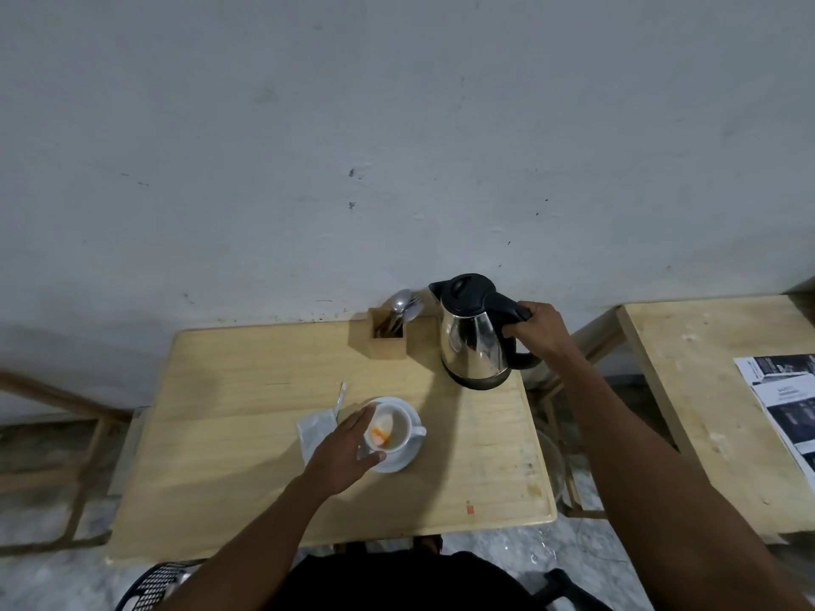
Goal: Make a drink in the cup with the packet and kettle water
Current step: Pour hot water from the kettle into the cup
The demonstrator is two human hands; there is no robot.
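While left fingers [368,414] cup one cup [392,429], right fingers [536,317] grip one kettle [474,346].

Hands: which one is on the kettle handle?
The right hand, wrapped around the kettle handle at the table's far side. The left hand is on the cup instead, nearer the person.

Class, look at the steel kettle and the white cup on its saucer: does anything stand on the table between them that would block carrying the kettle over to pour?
Nothing visible does. The bare wooden table lies between the steel kettle with black handle, gripped by the right hand, and the white cup, steadied by the left hand. The wooden spoon holder stands off to the side.
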